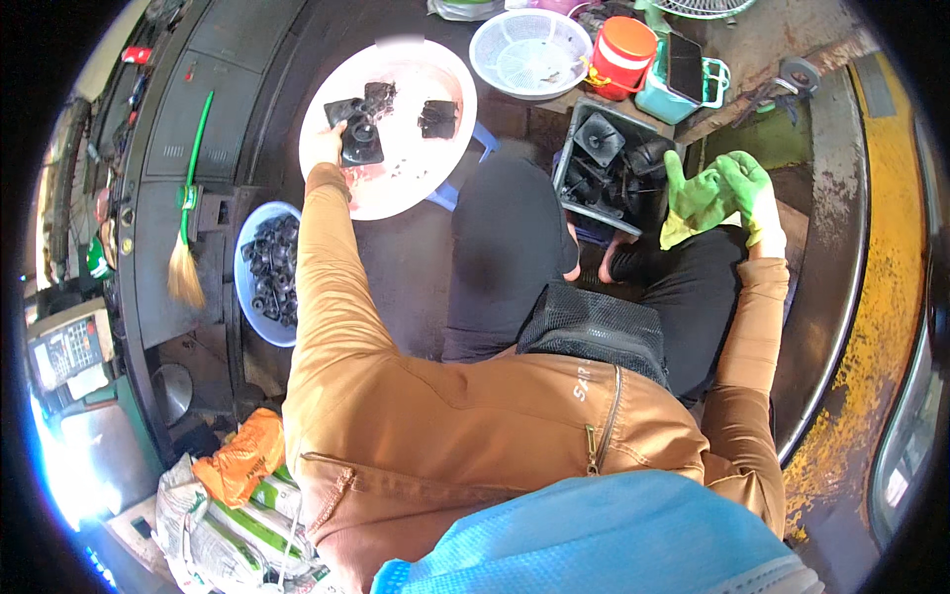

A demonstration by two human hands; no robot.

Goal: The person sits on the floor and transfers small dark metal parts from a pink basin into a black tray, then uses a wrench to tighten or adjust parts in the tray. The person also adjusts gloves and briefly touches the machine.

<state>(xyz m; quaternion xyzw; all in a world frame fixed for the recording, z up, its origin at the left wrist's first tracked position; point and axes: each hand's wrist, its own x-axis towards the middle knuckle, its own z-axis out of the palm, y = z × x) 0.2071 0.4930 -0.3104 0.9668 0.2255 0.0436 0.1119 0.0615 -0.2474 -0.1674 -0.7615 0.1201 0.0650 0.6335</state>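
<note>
My left hand (pixel 325 148), bare, reaches over the left side of a round pale pink basin (pixel 421 183). Its fingers close on the edge of a square black molded part (pixel 362 142) with a round raised middle. Two more black pieces lie in the basin: one (pixel 379 98) touching that part, another (pixel 438 119) apart to the right. My right hand (pixel 752 188) wears a green glove and is closed on a second, loose green glove (pixel 697 198) with a yellowish cuff, above my right thigh. Part of the right fingers is hidden by the bunched glove.
A grey crate (pixel 579 193) of black molded parts stands between my feet. A blue basin (pixel 251 297) of small black pieces sits left. Beyond are a white colander (pixel 531 54), a red-orange jug (pixel 625 54) and a teal container (pixel 665 97). A yellow-painted metal edge (pixel 861 396) runs along the right.
</note>
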